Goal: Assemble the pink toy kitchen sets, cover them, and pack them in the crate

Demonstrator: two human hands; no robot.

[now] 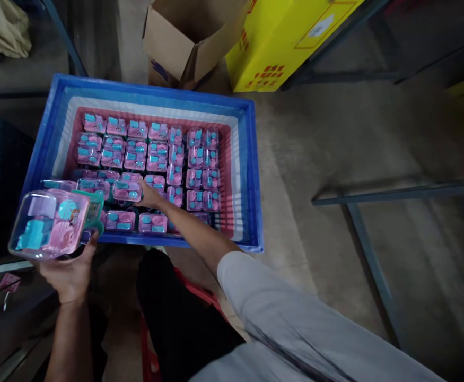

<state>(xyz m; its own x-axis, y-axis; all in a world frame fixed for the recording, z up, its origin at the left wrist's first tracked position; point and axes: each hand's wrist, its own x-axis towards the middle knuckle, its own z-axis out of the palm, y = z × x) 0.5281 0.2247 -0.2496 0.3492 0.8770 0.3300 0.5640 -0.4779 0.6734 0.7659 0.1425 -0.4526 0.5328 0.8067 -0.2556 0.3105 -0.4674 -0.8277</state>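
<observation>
Floor: a bare concrete floor (287, 138) shows past the right edge of the crate; a pack that slips outside could land there and crack its clear cover.
Blue-rimmed crate: the crate (255, 175) lies ahead of you, its near edge toward your knees; its near left corner is hidden behind what you hold.
Yellow box: the yellow box (279, 37) is beyond the far edge, toward the far right corner.
Open carton: the carton (172, 48) is also beyond the far edge, near its middle, beside the yellow box.
Packed rows: clear packs (136, 147) fill the crate close together, leaving gaps near the right edge; a careless pull on one could drag or tip its neighbours.
Your left hand: the left hand (70, 273) grips from below, outside the near left corner; if the hold loosens, the load could slide off.
Your right hand: the right hand (150, 197) reaches over the near edge; you cannot tell here whether its fingers close fully.
Held pack: the held pack (52, 225) sits tilted, a teal part (93, 209) behind it; it could knock the rim if swung low.
Touched pack: the touched pack (127, 191) lies left of the crate's middle, toward the near edge, your fingers at its right end; a one-ended hold could let it twist.
</observation>
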